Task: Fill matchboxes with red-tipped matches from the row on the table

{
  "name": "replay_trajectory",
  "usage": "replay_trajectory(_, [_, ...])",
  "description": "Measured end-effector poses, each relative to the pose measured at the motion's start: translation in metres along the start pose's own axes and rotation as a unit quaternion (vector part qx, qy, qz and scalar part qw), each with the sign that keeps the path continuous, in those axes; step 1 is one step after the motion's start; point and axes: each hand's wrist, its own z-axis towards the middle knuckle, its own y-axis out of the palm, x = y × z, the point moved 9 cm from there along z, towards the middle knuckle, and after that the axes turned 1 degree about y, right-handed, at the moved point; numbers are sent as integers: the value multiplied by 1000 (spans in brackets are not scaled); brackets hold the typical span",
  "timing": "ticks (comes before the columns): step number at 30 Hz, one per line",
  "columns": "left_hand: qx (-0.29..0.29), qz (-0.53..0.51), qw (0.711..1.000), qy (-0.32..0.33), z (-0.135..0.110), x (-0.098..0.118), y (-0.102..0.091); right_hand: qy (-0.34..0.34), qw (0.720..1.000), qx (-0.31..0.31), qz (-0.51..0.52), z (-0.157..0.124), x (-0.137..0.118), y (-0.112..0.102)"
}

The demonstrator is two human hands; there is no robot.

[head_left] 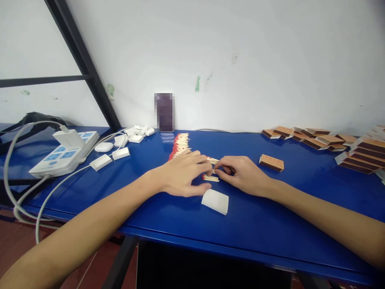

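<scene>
My left hand [183,173] lies palm down on the blue table [144,208], fingers together, covering part of a small bunch of red-tipped matches [210,178]. My right hand [242,173] is curled with fingertips pinched on the same matches. A bigger pile of matches [179,145] lies just behind my left hand. A white inner matchbox tray [215,201] rests in front of both hands. One brown matchbox [271,162] sits to the right of my right hand.
Many brown matchboxes [331,141] are heaped at the back right. White trays [132,136] lie at the back left beside a white power strip [64,151] with cables. A dark phone [165,112] leans on the wall. The table's front edge is close.
</scene>
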Motion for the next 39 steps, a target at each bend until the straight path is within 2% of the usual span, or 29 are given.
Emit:
replay_trajectory(4, [0, -36, 998, 48, 0, 13, -1, 4, 1000, -5, 5, 0, 0, 0])
replay_trajectory(17, [4, -24, 998, 52, 0, 14, 0, 1, 1000, -3, 0, 0, 1, 0])
replay_trajectory(26, [-20, -26, 998, 47, 0, 15, 3, -8, 1000, 0, 2, 0, -3, -1])
replay_trajectory(30, [-4, -18, 999, 42, 0, 9, -2, -24, 1000, -3, 15, 0, -7, -2])
replay_trajectory(33, [7, 22, 1000, 6, 1, -3, -4, -27, 999, -4, 21, 0, -8, -2])
replay_trajectory(39, [17, 84, 996, -31, -1, -17, 3, -45, 999, -16, 24, -1, -12, 0])
